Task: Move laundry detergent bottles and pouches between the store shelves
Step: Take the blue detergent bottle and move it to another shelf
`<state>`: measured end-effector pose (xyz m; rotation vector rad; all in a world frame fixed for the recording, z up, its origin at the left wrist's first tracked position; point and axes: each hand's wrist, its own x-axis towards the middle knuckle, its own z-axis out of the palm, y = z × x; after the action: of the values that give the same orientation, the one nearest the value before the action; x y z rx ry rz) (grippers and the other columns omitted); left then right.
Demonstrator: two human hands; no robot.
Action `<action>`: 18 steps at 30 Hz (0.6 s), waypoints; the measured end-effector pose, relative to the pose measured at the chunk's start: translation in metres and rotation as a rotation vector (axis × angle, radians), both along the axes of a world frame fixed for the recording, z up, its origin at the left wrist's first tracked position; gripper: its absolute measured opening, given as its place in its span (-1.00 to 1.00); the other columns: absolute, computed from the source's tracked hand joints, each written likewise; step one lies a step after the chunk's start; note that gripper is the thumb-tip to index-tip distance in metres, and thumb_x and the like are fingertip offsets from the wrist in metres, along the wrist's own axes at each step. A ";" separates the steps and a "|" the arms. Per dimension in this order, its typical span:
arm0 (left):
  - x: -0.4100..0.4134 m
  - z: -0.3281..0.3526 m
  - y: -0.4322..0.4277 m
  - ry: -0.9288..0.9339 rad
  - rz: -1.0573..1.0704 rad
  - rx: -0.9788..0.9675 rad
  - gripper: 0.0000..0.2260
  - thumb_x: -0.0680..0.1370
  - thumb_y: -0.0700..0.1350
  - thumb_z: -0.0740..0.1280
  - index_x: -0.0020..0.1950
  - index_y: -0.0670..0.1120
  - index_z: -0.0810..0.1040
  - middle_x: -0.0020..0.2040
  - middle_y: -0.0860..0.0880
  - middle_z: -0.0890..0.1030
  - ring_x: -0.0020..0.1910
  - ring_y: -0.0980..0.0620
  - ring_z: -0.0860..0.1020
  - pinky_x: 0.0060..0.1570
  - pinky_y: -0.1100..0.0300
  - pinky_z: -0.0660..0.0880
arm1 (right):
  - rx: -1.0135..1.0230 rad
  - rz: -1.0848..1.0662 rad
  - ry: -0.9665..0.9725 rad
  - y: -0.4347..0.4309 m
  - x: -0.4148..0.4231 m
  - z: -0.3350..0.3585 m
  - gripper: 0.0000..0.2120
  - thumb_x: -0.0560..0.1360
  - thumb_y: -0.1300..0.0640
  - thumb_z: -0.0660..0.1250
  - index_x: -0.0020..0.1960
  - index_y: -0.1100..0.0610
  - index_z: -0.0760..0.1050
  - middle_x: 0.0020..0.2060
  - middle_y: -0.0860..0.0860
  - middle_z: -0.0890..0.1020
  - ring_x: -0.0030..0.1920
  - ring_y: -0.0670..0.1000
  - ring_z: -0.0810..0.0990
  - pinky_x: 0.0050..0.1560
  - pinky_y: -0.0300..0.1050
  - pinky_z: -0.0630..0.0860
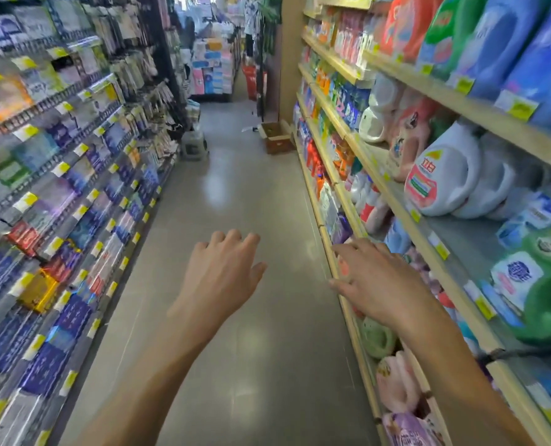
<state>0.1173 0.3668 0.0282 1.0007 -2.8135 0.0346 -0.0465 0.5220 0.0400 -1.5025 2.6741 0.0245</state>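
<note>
A white detergent bottle [441,178] with a pink label stands at the front edge of a right-hand shelf [396,195], a green bottle [550,304] on the shelf below and pink pouches [396,381] lower still. The right hand [380,278] hovers at those lower shelf edges, fingers [348,249] spread and holding nothing. The left hand [222,275] hangs over the aisle floor [235,175], fingers loosely bent, empty.

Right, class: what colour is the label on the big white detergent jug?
Mainly pink; the big white plastic jug shows best in the head view.
</note>
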 end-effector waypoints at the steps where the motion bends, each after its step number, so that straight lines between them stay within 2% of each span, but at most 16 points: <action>1: -0.008 -0.001 -0.012 -0.002 -0.006 0.006 -0.58 0.60 0.21 0.21 0.41 0.07 0.38 0.29 -0.02 0.54 0.29 -0.12 0.49 0.17 -0.01 0.49 | -0.003 -0.017 -0.009 -0.010 -0.008 0.001 -0.44 0.57 -0.24 0.22 0.49 -0.06 0.24 0.41 0.00 0.38 0.41 0.09 0.36 0.28 0.05 0.39; 7: -0.058 -0.003 -0.078 -0.019 -0.032 -0.013 -0.56 0.60 0.20 0.23 0.44 0.07 0.37 0.32 -0.03 0.51 0.29 -0.14 0.47 0.17 0.00 0.42 | -0.019 -0.067 -0.027 -0.062 -0.055 0.008 -0.42 0.59 -0.22 0.20 0.54 -0.07 0.17 0.45 0.00 0.34 0.45 0.09 0.30 0.31 0.03 0.34; 13: -0.130 -0.001 -0.144 0.003 -0.115 -0.035 -0.56 0.61 0.16 0.24 0.45 0.03 0.37 0.31 -0.06 0.53 0.28 -0.18 0.47 0.10 -0.02 0.42 | -0.009 -0.105 -0.045 -0.113 -0.113 -0.002 -0.41 0.57 -0.22 0.22 0.53 -0.04 0.22 0.43 0.04 0.37 0.42 0.14 0.33 0.33 0.09 0.36; 18: -0.199 -0.001 -0.198 -0.031 -0.198 -0.049 -0.54 0.61 0.17 0.23 0.46 0.02 0.36 0.32 -0.09 0.52 0.31 -0.18 0.46 0.13 -0.02 0.43 | -0.003 -0.167 -0.037 -0.157 -0.166 -0.007 -0.41 0.56 -0.24 0.22 0.51 -0.01 0.25 0.43 0.06 0.38 0.42 0.14 0.34 0.32 0.12 0.38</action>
<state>-0.0821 0.1686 0.0269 0.7143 -2.9098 0.0956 -0.2130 0.3653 0.0329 -1.2625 2.7605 -0.0169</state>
